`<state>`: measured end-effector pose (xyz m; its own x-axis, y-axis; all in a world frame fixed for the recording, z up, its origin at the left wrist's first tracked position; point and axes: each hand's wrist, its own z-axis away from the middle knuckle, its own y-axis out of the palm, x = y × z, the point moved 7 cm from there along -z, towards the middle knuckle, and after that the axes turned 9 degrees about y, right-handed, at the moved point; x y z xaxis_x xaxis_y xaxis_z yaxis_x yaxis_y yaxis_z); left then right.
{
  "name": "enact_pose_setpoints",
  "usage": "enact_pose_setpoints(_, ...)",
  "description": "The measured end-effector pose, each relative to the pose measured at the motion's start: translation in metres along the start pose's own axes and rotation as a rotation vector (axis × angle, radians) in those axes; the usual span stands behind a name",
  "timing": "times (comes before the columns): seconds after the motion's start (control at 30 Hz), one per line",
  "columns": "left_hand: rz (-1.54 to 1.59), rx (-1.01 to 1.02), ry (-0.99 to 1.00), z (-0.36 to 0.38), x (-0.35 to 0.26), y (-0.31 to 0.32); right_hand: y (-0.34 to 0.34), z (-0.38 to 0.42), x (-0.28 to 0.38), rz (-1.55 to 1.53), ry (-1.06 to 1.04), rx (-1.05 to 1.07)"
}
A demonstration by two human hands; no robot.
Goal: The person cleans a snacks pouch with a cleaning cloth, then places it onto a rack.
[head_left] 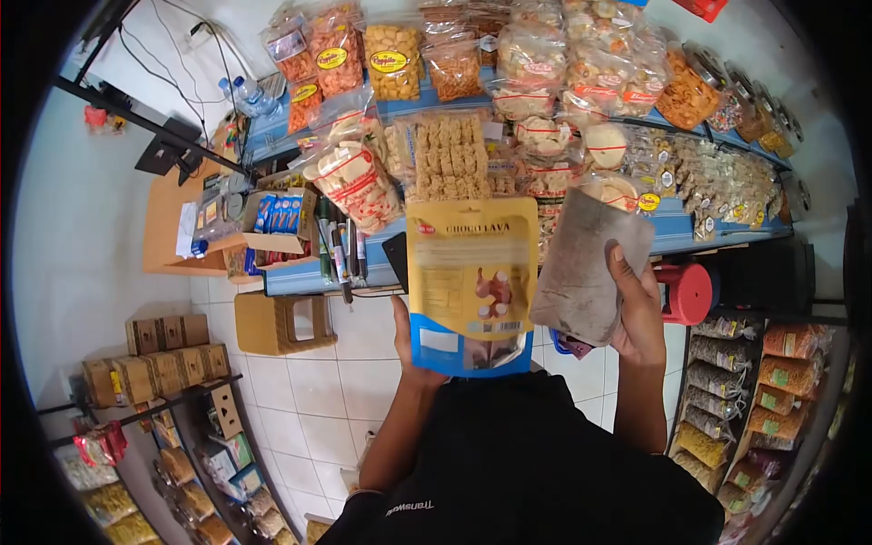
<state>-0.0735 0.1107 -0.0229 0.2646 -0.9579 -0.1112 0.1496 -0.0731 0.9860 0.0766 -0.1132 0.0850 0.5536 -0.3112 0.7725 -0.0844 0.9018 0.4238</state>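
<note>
A yellow and blue snack pouch [472, 277] labelled Choco Lava is held upright in front of my chest. My left hand [413, 350] grips its lower left edge, with most of the fingers hidden behind it. To the right, a worn grey cloth [590, 263] hangs flat in my right hand [638, 313], the thumb pressed on its front. The cloth's left edge lies close beside the pouch. Behind both are bags of snacks on a blue counter [300, 277].
Bagged crackers [354, 182] and nuts [392, 68] cover the counter. An open box of blue packets [280, 218] stands left, near markers [338, 250]. A brown stool [272, 322] is on the floor; a red stool [688, 293] is at right. Stocked shelves flank both sides.
</note>
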Motion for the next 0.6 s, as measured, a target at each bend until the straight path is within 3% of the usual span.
enact_pose_setpoints(0.13, 0.03, -0.041, -0.01, -0.01, 0.016, -0.01, 0.047, 0.0, 0.033, 0.619, -0.382, 0.057)
enact_pose_setpoints(0.17, 0.129, 0.017, -0.069, -0.009, 0.02, -0.016, 0.071, 0.007, 0.043, 0.811, -0.715, 0.225)
enact_pose_setpoints(0.23, -0.044, -0.007, -0.045, -0.012, 0.021, -0.018, 0.096, 0.01, 0.034, 1.078, -0.817, 0.328)
enact_pose_setpoints(0.37, -0.545, -0.03, -0.023, -0.031, 0.023, 0.021, 0.122, 0.004, -0.015, 1.407, -0.905, 0.515)
enact_pose_setpoints(0.43, -0.464, 0.006, 0.031, -0.031, 0.025, 0.017, 0.127, 0.006, -0.035, 1.415, -0.825, 0.56)
enact_pose_setpoints(0.5, 0.038, 0.145, -0.065, -0.038, 0.026, 0.0, 0.12, 0.008, -0.058, 1.418, -0.746, 0.61)
enact_pose_setpoints(0.53, 0.145, 0.165, -0.113, -0.038, 0.027, -0.008, 0.121, 0.017, -0.065, 1.393, -0.721, 0.68)
enact_pose_setpoints(0.6, 0.137, 0.117, -0.124, -0.031, 0.024, -0.028, 0.122, 0.038, -0.076, 1.334, -0.655, 0.808)
